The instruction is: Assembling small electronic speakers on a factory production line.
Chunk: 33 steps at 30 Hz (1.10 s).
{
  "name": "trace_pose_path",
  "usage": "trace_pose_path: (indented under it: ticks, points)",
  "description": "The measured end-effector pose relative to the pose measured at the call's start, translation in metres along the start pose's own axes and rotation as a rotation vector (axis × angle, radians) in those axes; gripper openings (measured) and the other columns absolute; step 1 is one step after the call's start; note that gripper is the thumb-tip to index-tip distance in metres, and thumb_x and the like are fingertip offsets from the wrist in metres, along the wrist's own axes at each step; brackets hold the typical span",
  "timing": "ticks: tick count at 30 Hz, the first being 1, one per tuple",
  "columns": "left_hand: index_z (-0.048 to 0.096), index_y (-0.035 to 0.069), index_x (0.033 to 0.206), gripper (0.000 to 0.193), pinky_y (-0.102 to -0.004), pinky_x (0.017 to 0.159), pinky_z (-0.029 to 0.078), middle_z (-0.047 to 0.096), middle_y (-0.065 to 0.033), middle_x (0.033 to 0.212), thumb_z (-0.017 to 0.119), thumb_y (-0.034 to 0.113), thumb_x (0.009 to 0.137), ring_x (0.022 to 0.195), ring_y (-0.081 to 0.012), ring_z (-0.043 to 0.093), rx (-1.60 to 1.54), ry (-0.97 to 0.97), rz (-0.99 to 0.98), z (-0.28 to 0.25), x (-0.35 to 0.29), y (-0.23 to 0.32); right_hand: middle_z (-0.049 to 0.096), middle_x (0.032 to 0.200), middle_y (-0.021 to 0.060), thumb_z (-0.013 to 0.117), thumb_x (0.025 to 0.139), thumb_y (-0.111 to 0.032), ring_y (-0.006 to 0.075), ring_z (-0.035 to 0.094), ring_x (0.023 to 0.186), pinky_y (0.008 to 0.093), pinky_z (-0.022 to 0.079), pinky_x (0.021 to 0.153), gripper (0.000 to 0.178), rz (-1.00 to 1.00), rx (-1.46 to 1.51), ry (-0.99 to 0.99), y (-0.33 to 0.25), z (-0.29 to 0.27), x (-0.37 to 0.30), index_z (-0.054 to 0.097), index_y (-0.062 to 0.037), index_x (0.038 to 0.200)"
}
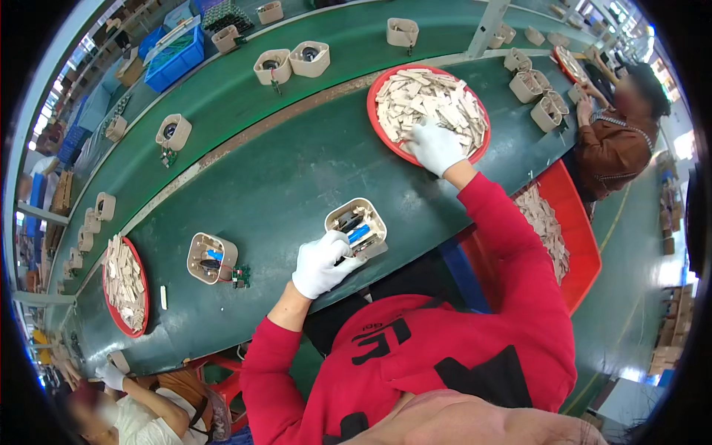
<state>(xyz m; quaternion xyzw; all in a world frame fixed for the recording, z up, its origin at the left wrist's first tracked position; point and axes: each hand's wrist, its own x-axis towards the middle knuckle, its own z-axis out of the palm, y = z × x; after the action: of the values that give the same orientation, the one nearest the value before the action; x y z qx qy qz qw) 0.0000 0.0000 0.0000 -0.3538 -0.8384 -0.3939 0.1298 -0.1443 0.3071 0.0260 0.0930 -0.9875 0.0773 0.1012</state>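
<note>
My left hand (pixel 325 265), in a white glove, is closed on the near left rim of a beige plastic housing (pixel 376 248). The housing stands on the green bench in front of me, its open top showing a blue cylindrical part (pixel 359 233) and dark parts inside. My right hand (pixel 437 148), also gloved in white, reaches forward to the right onto a heap of cream strips (pixel 437 100) in a round red tray (pixel 373 111). Its fingers are bent down into the strips, and whatever lies between the fingertips is hidden.
Another beige housing (pixel 194 259) with a green circuit board (pixel 240 277) stands to the left. Beyond it are a loose strip (pixel 164 297) and a second red tray (pixel 147 297). Several housings sit on a green belt (pixel 222 111) ahead. A red bin (pixel 586 256) and a co-worker (pixel 619 148) are at right.
</note>
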Motion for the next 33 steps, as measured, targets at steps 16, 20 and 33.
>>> trace_pose_path:
  ticks: [16, 20, 33]
  points:
    - [0.059, 0.011, 0.078, 0.029, -0.0339, 0.055, 0.051, 0.064, -0.005, 0.085, 0.084, 0.023, 0.071, 0.063, -0.0246, 0.063, 0.005, -0.007, -0.007, -0.007, -0.002, -0.006, 0.066, 0.07, 0.0032, 0.059, 0.09, -0.018, 0.0092, 0.054, 0.049, 0.0249, 0.04, 0.045, 0.026, 0.11, 1.024, -0.363, -0.076, -0.083, -0.036, 0.07, -0.0026, 0.108]
    - [0.058, 0.01, 0.078, 0.029, -0.0353, 0.057, 0.052, 0.062, -0.0053, 0.086, 0.083, 0.025, 0.073, 0.066, -0.026, 0.063, 0.028, -0.03, -0.02, -0.007, 0.0, -0.003, 0.067, 0.078, 0.0028, 0.064, 0.091, -0.02, 0.0067, 0.056, 0.058, 0.0244, 0.045, 0.052, 0.029, 0.093, 1.178, -0.739, -0.105, -0.086, -0.061, 0.067, 0.0015, 0.111]
    - [0.057, 0.009, 0.08, 0.032, -0.0388, 0.052, 0.049, 0.057, -0.0064, 0.084, 0.077, 0.034, 0.078, 0.062, -0.0301, 0.061, 0.035, 0.017, -0.054, -0.004, -0.003, 0.0, 0.059, 0.097, 0.0159, 0.063, 0.085, -0.01, 0.0399, 0.064, 0.079, 0.0471, 0.053, 0.068, 0.019, -0.662, 0.579, -0.379, -0.117, -0.04, -0.087, 0.067, -0.0103, 0.103]
